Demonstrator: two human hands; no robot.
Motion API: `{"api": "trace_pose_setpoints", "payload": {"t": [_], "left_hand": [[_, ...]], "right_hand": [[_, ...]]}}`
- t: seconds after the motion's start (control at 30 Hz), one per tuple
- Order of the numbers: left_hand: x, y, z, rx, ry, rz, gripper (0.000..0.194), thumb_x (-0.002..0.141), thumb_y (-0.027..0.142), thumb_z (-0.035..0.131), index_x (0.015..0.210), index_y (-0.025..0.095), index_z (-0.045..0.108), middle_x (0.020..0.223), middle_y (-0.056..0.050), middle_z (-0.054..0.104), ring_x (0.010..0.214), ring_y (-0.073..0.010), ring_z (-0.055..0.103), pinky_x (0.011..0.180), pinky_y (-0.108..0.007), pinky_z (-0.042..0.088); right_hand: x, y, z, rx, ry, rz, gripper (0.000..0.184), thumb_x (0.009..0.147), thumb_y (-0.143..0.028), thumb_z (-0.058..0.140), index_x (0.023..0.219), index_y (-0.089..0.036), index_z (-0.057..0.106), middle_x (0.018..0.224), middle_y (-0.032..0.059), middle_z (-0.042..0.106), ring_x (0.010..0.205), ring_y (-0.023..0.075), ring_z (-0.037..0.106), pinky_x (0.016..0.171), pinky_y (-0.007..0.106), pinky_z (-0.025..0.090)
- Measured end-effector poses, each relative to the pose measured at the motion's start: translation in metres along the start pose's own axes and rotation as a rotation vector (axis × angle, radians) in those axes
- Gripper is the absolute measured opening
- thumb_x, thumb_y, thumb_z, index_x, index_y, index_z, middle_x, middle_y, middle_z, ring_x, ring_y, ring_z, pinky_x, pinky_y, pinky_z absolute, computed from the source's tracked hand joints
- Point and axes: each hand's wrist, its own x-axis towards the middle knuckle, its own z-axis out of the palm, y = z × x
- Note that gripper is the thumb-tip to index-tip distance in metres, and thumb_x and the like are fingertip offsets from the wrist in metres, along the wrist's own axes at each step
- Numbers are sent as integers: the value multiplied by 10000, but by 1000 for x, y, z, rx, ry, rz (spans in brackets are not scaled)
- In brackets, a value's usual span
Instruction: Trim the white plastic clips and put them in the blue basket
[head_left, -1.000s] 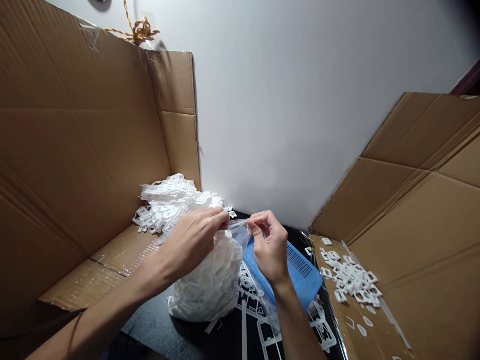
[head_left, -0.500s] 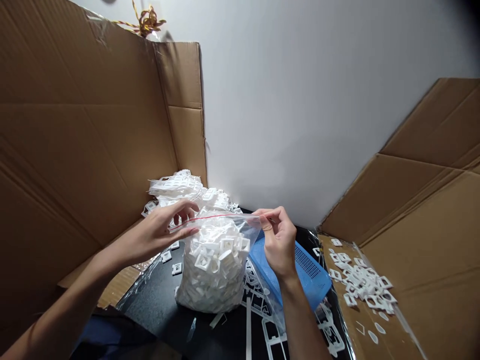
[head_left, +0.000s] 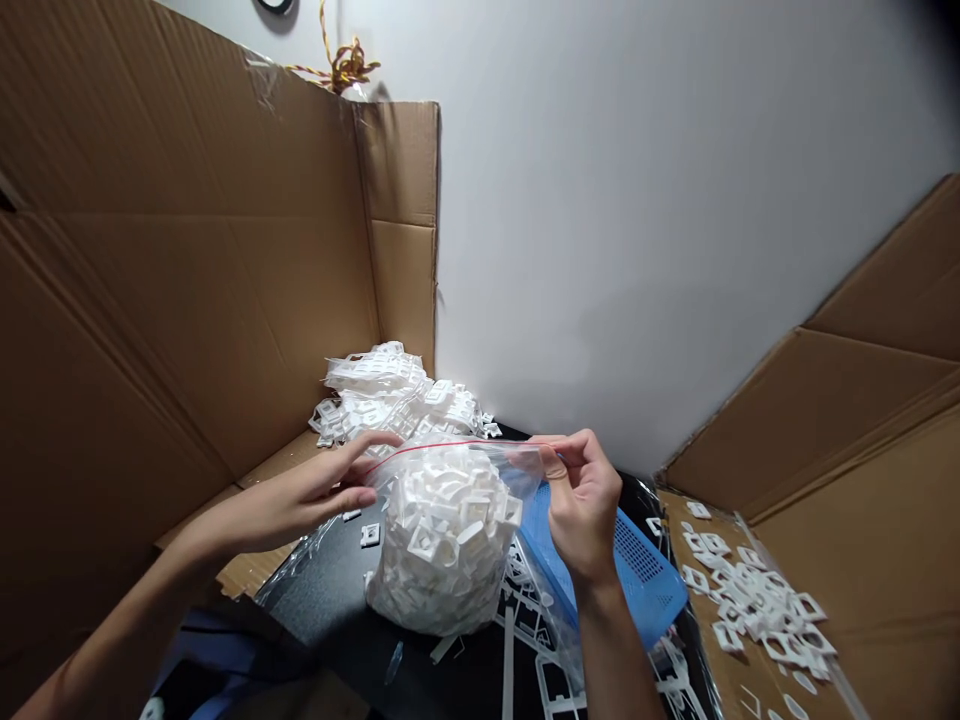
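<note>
A clear zip bag (head_left: 450, 560) packed with small white plastic parts stands upright on the black table, a red line running along its top. My right hand (head_left: 581, 495) pinches the bag's upper right corner at the seal between thumb and fingers. At the upper left corner is my left hand (head_left: 337, 485), thumb and fingers apart; its fingertips reach the bag's edge and partly go behind it. The top of the bag is drawn out sideways, and whether its seal is closed I cannot tell.
Behind the bag a heap of white parts (head_left: 390, 390) lies against the cardboard wall (head_left: 300, 260). A blue perforated basket (head_left: 645, 575) stands right, partly behind my right forearm. White pieces (head_left: 772, 605) lie on cardboard at far right. White frames (head_left: 555, 685) lie in front.
The whole view has shifted, so things appear farther right and slightly lower. My left hand's thumb and fingers have drawn left toward the bag's corner. My right hand keeps its pinch.
</note>
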Motion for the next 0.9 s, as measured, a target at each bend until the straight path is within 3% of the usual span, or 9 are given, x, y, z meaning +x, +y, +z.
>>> {"api": "trace_pose_setpoints", "payload": {"t": [0.07,0.13,0.23,0.3,0.43,0.57,0.7,0.9], "left_hand": [[-2,-3,2,-126,-60,-61,556,1090,417,483,1594,268,299,1026,-45,694,893,-162,666,787,-227,542],[-2,-7,2,-186,61,-81,526,1068,418,541,1541,243,396,1056,-64,672,862,-154,628,752,-220,529],[2,-10,0,-269,246,-47,318,1034,416,613,1220,161,649,956,-66,644,756,-132,558,645,-204,488],[5,-11,0,-363,250,-39,296,1027,426,623,1093,142,672,875,-49,618,707,-125,546,622,-214,492],[7,-9,8,-469,212,-52,319,1024,455,615,1084,144,650,799,-20,585,635,-117,540,575,-223,489],[9,-8,15,-241,332,-8,324,1051,414,562,884,146,633,697,-1,544,624,-116,498,570,-214,431],[12,-6,2,86,477,55,285,1035,288,548,776,168,564,634,20,526,583,-103,452,566,-215,377],[10,-3,-17,295,429,121,212,1009,232,521,802,190,536,708,7,593,599,-115,497,589,-233,404]], "right_hand": [[-1,-2,1,9,-1,2,222,981,-400,711,888,-214,633,939,60,776,834,202,751,762,321,601],[-3,-3,1,27,-9,7,221,977,-400,717,899,-213,629,936,68,782,839,220,765,773,343,604],[-7,-6,0,30,-28,0,226,971,-403,723,893,-214,628,936,78,789,856,236,776,766,350,610],[-8,-7,-2,21,-38,-6,233,962,-405,734,876,-214,632,943,83,796,865,237,776,766,346,614],[-10,-5,-8,15,-29,12,231,954,-407,743,877,-216,639,953,87,814,868,241,785,791,352,622],[-13,-1,-13,27,-12,40,213,960,-400,737,893,-222,640,977,82,815,910,251,792,842,370,624],[-15,0,-16,7,31,37,215,961,-396,737,884,-224,635,914,62,802,854,234,783,801,344,614],[-23,0,-11,-53,137,-8,256,986,-393,701,825,-226,592,791,34,760,751,206,755,727,315,588]]}}
